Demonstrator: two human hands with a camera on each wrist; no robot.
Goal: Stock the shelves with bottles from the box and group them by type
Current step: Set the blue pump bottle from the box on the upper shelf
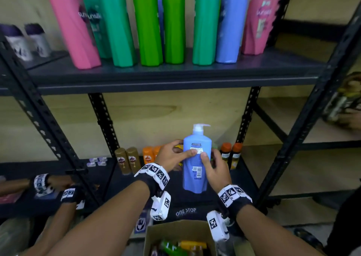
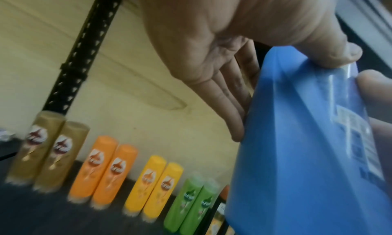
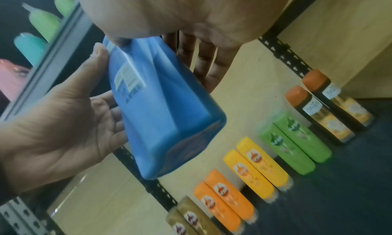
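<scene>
Your left hand and right hand both in a holding grip on the blue pump bottle, upright, lifted above the lower shelf, small bottles lined up behind, open box below.

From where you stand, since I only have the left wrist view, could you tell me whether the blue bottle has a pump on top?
Observer: Yes, the head view shows the blue bottle upright with a white pump on top.
Operator: Thank you. Is the right hand on it too?
Observer: Yes, the right hand grips it opposite the left hand.
Operator: Is there a matching bottle on the rack?
Observer: Yes, the upper blue bottle stands on the top shelf, between a teal bottle and a pink bottle.
</scene>
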